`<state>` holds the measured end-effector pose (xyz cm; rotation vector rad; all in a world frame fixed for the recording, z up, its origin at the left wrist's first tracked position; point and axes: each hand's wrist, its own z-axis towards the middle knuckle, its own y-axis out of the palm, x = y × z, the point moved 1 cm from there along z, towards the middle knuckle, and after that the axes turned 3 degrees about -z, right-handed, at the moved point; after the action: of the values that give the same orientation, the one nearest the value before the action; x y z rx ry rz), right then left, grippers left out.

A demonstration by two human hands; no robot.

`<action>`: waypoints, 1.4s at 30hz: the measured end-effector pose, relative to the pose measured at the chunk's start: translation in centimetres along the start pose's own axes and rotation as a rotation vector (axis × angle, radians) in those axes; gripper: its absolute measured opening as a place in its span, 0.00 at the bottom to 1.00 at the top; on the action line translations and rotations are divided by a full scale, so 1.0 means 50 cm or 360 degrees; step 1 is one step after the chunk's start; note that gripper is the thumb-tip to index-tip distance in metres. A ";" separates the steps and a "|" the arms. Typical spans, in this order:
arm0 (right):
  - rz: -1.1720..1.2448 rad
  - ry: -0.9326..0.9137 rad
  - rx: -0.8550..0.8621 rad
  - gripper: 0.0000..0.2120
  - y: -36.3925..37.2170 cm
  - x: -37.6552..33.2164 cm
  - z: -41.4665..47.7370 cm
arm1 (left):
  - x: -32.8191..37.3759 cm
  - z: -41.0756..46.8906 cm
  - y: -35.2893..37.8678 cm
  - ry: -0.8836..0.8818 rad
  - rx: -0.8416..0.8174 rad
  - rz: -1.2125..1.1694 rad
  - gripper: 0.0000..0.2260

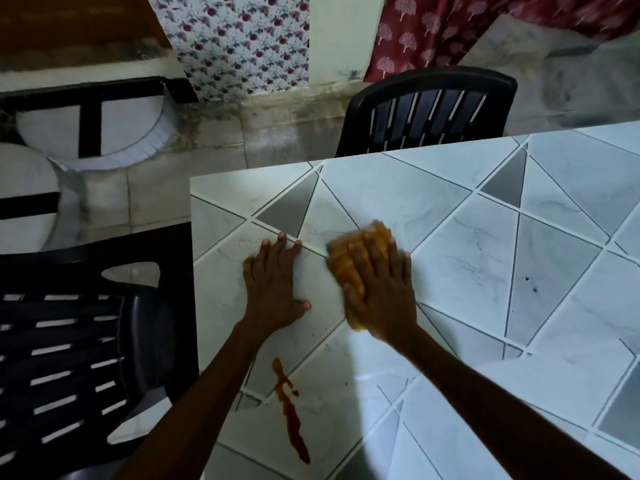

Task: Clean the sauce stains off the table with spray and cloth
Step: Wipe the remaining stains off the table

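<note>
The hands are both down on the counter (450, 209). The right hand (379, 289) is spread wide and flat on top of a yellow cloth (356, 251), pressing it onto the tiles. It does not grip the cloth; it pushes down on it, most likely so the cloth rubs hard against the top. The cloth looks a bit blurry, so it may be sliding. The left hand (273, 285) lies flat and open just beside it, holding nothing. It is probably there to help the person lean and stay steady while wiping.

A long red sauce stain (289, 410) sits closer to the person, between the two arms, near the edge of the counter. The cloth is well apart from it, so this stain is not cleaned yet. A few small dark specks (531, 284) show on the tiles to the right too.

No spray bottle can be seen.

A black chair (426, 112) stands at the far side of the counter, and another black chair (79, 341) at the left side.

The cloth will likely need to come back toward the red stain.
</note>
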<state>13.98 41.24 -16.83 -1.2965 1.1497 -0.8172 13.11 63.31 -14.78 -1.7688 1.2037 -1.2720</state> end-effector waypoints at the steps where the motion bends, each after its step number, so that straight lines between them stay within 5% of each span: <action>1: 0.0010 0.0060 0.0040 0.34 -0.003 -0.009 0.066 | -0.001 0.001 0.003 -0.0003 -0.0001 -0.0004 0.53; 7: 0.0010 0.0296 -0.0069 0.35 -0.027 -0.065 0.332 | -0.012 0.003 0.013 0.0043 0.0052 -0.0008 0.53; 12: 0.0048 0.0022 0.0123 0.33 0.000 -0.061 0.081 | -0.025 -0.004 0.014 0.0130 0.0108 -0.0087 0.53; 16: -0.0026 0.0013 0.0000 0.33 0.015 -0.057 -0.172 | -0.048 -0.009 -0.001 0.0179 0.0061 -0.0131 0.51; 19: -0.0032 0.0015 -0.0078 0.34 0.013 -0.041 -0.200 | -0.076 -0.038 -0.008 0.0089 0.0249 -0.0244 0.43; 29: 0.0021 0.0277 -0.0032 0.34 -0.026 -0.153 0.369 | -0.170 -0.107 0.010 -0.0077 0.0464 -0.0106 0.37; 36: -0.0095 -0.0577 -0.0047 0.32 0.005 -0.103 0.032 | -0.185 -0.132 0.002 -0.0105 0.0441 -0.0236 0.38; 42: -0.0094 0.0116 0.0009 0.35 -0.024 -0.067 0.210 | -0.190 -0.147 0.006 -0.0144 0.0440 -0.0275 0.37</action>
<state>23.20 47.32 -16.03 -1.3105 1.1701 -0.9173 5.00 72.10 -16.05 -1.7319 0.7952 -1.3675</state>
